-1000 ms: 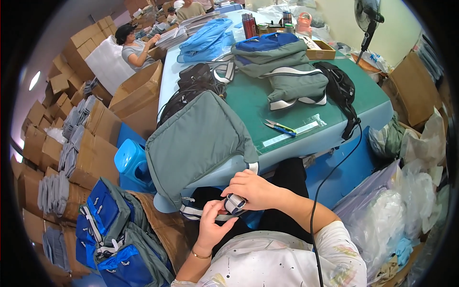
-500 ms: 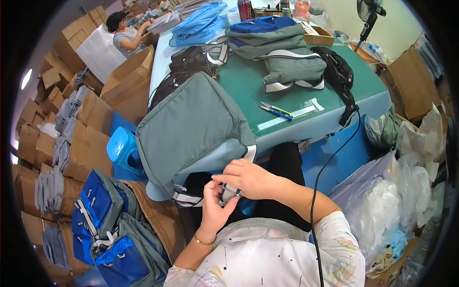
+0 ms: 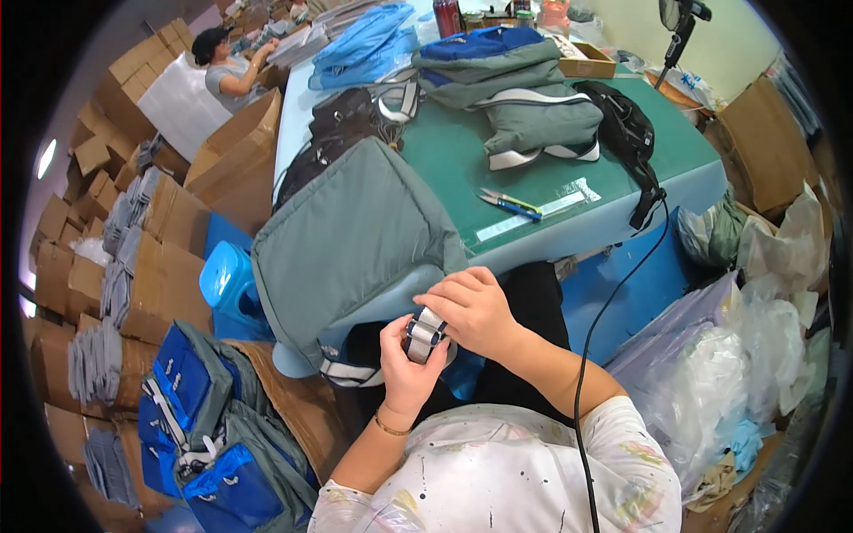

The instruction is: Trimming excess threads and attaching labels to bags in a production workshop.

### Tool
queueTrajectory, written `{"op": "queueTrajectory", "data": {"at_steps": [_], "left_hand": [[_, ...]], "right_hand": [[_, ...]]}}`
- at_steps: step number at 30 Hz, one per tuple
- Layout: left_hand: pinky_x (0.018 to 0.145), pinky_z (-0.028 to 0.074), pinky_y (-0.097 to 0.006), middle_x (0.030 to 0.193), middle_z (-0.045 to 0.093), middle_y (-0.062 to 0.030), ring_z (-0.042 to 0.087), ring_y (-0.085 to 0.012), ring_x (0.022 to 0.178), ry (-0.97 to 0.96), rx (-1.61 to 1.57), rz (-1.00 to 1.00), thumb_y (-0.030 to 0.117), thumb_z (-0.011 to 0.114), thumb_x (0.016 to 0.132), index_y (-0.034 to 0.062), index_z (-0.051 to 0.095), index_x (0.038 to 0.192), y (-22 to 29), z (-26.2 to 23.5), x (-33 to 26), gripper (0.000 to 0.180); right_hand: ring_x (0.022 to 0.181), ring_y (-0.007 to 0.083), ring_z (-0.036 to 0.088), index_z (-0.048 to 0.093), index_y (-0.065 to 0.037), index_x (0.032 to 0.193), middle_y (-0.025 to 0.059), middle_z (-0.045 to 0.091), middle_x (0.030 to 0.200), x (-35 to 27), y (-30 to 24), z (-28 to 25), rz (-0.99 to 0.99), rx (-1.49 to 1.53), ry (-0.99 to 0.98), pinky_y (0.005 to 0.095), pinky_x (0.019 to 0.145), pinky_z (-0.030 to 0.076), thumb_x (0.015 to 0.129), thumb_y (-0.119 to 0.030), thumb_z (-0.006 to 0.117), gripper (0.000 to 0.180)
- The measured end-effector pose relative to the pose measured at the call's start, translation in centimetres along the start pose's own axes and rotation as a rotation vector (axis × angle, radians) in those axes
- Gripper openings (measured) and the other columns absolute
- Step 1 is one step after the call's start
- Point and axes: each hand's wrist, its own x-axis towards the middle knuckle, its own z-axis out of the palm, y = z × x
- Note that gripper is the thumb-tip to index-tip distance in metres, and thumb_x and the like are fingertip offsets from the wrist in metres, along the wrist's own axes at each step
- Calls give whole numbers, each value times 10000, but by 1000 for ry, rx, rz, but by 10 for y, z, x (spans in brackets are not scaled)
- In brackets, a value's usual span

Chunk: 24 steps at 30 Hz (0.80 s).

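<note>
The left hand [image 3: 404, 369] was curled around a grey-and-white strap [image 3: 424, 335] from below, thumb and fingers closed on it. The right hand [image 3: 474, 308] lay over the strap from above, its fingers pressed together and bent down onto the webbing, so both hands gripped the same short length just in front of the person's chest. A thin bracelet [image 3: 391, 428] sat on the left wrist.

The strap ran from a grey backpack [image 3: 351, 240] that hung off the near edge of the green table [image 3: 462, 169], tilted toward the person's lap, its lower corner just beside the hands. More striped webbing [image 3: 351, 373] looped beneath the backpack, left of the left hand.

On the table, a blue pen [image 3: 511, 206] and a clear ruler [image 3: 538, 213] lay near the edge, well apart from the hands. Farther back stood a grey-and-blue bag pile [image 3: 520, 89] and a black bag [image 3: 351, 120]. A black cable [image 3: 613, 293] dropped from the table's right edge and passed by the right forearm.

To the left on the floor lay blue-and-grey bags [image 3: 200, 417], with a light blue stool [image 3: 227, 280] just behind them and cardboard boxes [image 3: 169, 222] stacked around. Clear plastic wrap [image 3: 755, 355] was heaped on the right. Another person [image 3: 227, 67] worked among boxes at the far left
</note>
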Motion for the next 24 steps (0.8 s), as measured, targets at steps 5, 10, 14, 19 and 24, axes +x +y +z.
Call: {"op": "queueTrajectory", "data": {"at_steps": [5, 10, 14, 19, 24], "left_hand": [[849, 434, -270, 1118, 456, -88, 498, -150, 986, -29, -177, 55, 75, 704, 771, -22, 392, 1260, -1, -8, 11, 589], [881, 430, -275, 1159, 453, -80, 496, -146, 999, -46, -340, -2, 61, 683, 790, -28, 406, 1261, 6, -4, 13, 553], [908, 430, -276, 1205, 456, -93, 503, -145, 1023, -119, -377, -97, 9, 668, 793, -31, 404, 1264, 8, 2, 17, 541], [910, 436, -282, 1199, 478, -99, 516, -143, 1034, -168, -443, -194, -2, 665, 801, -30, 410, 1252, 11, 2, 17, 519], [918, 425, -275, 1142, 498, -85, 515, -138, 1029, -114, -506, -236, -9, 683, 788, -22, 418, 1218, 12, 5, 16, 505]], "right_hand": [[778, 146, 582, 628, -141, 1026, -39, 613, 827, -2, 3, -4, -19, 49, -19, 309, 754, 418, 639, -106, 677, 391], [687, 133, 571, 642, -149, 972, -48, 632, 850, -11, 8, -6, -44, 159, 139, 297, 709, 415, 646, -104, 686, 332], [680, 118, 568, 663, -145, 920, -55, 632, 850, -15, 8, -6, -87, 87, 205, 285, 701, 407, 670, -131, 673, 251], [664, 119, 541, 680, -141, 923, -54, 632, 836, -21, 11, 0, -74, 105, 224, 288, 693, 368, 633, -150, 723, 293], [743, 134, 540, 689, -165, 895, -61, 618, 807, -34, 23, -11, 4, -15, 180, 307, 726, 356, 599, -127, 728, 301]]}}
